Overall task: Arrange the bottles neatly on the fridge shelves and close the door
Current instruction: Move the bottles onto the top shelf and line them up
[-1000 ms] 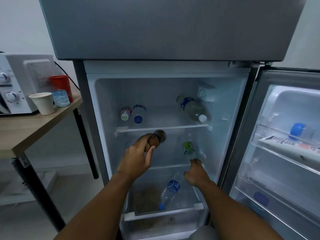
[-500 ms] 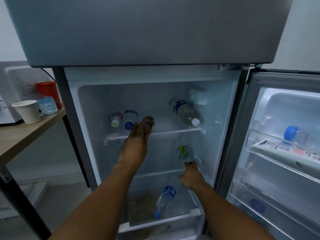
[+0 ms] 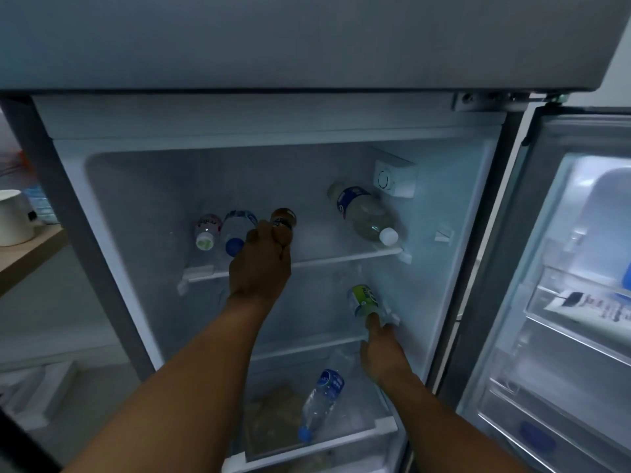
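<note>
My left hand grips a brown bottle lying on the top shelf, right of a blue-capped bottle and a white-capped bottle. A large blue-labelled bottle lies tilted at the shelf's right. My right hand touches the cap end of a green-labelled bottle on the middle shelf. Another blue-capped bottle lies in the bottom drawer.
The fridge door hangs open on the right, its racks holding a white tube and blue-capped items. A white cup stands on a wooden table at the left. The shut freezer door is overhead.
My left hand carried the brown bottle up from middle-shelf height onto the top shelf beside the two small bottles. My right hand reached forward to the green-labelled bottle. The camera moved closer.
</note>
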Demonstrator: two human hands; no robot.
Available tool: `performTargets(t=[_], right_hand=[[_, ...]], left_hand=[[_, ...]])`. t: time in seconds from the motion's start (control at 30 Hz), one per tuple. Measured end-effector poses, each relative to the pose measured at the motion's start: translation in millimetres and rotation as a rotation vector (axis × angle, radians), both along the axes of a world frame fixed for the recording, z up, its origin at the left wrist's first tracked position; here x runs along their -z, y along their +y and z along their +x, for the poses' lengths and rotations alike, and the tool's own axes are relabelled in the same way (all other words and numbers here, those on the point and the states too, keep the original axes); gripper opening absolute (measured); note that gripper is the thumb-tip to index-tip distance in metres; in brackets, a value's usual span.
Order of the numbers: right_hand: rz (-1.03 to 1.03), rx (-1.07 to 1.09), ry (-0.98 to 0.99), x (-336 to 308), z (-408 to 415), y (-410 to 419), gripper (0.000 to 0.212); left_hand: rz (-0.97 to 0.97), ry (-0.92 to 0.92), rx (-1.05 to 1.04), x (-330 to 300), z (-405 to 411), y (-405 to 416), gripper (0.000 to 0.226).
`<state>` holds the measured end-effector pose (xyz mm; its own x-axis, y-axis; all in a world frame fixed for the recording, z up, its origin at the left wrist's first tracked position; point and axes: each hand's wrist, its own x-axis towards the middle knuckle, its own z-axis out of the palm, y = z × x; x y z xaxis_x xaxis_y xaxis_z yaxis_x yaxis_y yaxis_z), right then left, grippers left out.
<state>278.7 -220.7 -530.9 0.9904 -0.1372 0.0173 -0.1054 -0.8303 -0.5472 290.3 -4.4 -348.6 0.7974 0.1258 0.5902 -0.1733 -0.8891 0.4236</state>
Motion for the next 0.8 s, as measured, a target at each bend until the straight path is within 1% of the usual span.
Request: performTargets(t=[0.07,0.13,0.23,0.27,0.37,0.4,0.47,0.53,0.6,0.67,0.73,0.77,0.8], right_hand=[[-0.038,0.027,-0.027,4.3,4.7,0.7,0.057],[-0.068,0.054,-0.05,6.0,8.6,0.2,0.054],[-0.075,0.088,-0.088,7.6,13.6,-2.6,0.05],[-0.079,0.092,-0.102,7.8,14.6,-3.5,0.05],[-0.065,0.1,-0.107,9.2,13.9,-3.3,0.052],[-0.06,0.103,-0.111,10.0,13.6,-3.0,0.052],[-0.079,0.103,-0.115,8.9,13.5,-2.2,0.052],[-0.081,0.105,-0.102,7.1,13.3,-2.1,0.053],[-0.08,0.097,-0.067,5.7,11.9,-1.6,0.054],[-0.093,0.088,-0.025,3.3,10.7,-0.4,0.056],[-0.103,0.077,-0.005,1.7,9.7,0.7,0.059],[-0.105,0.073,0.0,1.2,8.9,1.1,0.06],[-0.109,0.072,0.004,0.8,7.8,1.1,0.061]], left_hand=[[0.005,0.0,-0.06,0.4,5.9,-3.4,0.038],[0.051,0.009,-0.108,1.0,10.5,-8.5,0.044],[0.091,0.007,-0.134,-0.8,19.6,-14.7,0.046],[0.096,0.023,-0.132,-2.9,22.3,-15.0,0.051],[0.146,0.095,-0.114,-6.4,24.9,-14.9,0.074],[0.146,0.097,-0.103,-6.7,23.9,-14.5,0.078],[0.143,0.038,-0.068,-6.0,17.7,-12.3,0.074],[0.158,-0.064,-0.001,-0.4,12.2,-7.9,0.058],[0.199,-0.116,0.082,8.4,7.3,-1.2,0.042],[0.25,-0.116,0.085,17.0,10.0,7.3,0.043],[0.341,-0.099,0.067,20.7,15.8,13.4,0.055],[0.382,-0.077,0.052,21.0,20.3,15.8,0.056],[0.369,-0.055,0.028,18.8,22.2,16.4,0.049]])
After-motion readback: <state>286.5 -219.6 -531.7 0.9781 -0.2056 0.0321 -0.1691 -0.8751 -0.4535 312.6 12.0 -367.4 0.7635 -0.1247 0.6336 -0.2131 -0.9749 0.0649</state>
